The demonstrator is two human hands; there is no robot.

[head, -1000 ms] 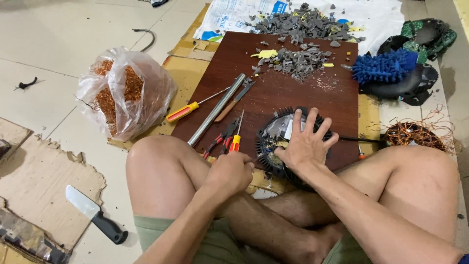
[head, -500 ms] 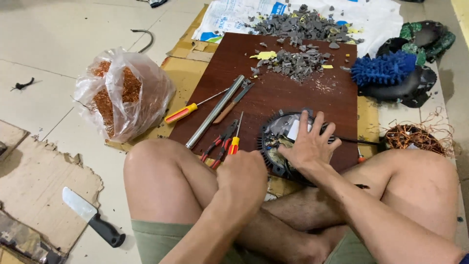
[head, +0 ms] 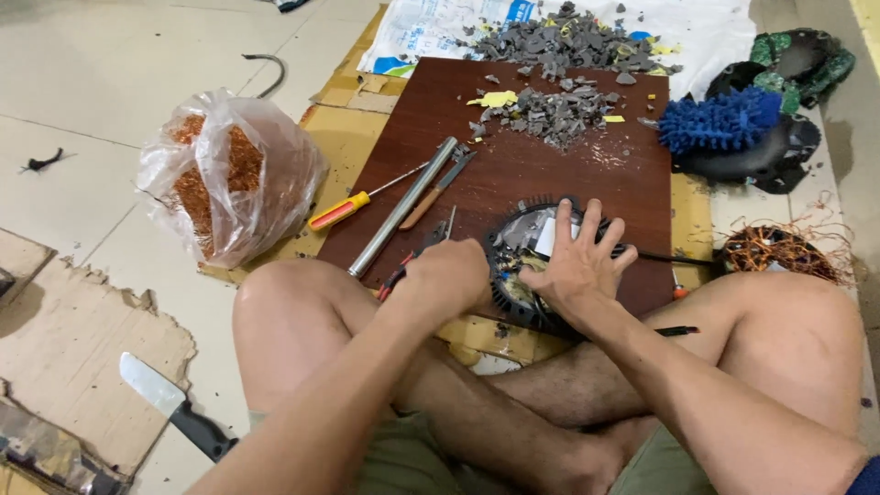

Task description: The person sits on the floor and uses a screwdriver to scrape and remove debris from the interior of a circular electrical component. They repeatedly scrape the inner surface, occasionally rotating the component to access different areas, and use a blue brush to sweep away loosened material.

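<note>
I sit cross-legged at a dark brown board [head: 513, 174] on the floor. My right hand [head: 577, 261] lies flat with its fingers spread on a round black finned motor part [head: 510, 246] at the board's near edge. My left hand [head: 449, 275] is curled, back upward, over red-handled pliers [head: 394, 280]. The handles stick out to the left below my knuckles, and the jaws show just above the hand. A thin black rod [head: 678, 260] runs out to the right from under my right hand.
On the board lie a metal tube [head: 403, 206], a yellow-handled screwdriver [head: 341, 211], a wooden-handled tool [head: 435, 188] and grey fragments [head: 559, 110]. A plastic bag of copper wire [head: 229, 174] stands left, a copper coil [head: 779, 252] right, a blue brush [head: 720, 119] behind, a knife [head: 174, 408] near left.
My left hand has moved forward from my knee onto the red-handled pliers and closed. My right hand has stayed spread on the round motor part.
</note>
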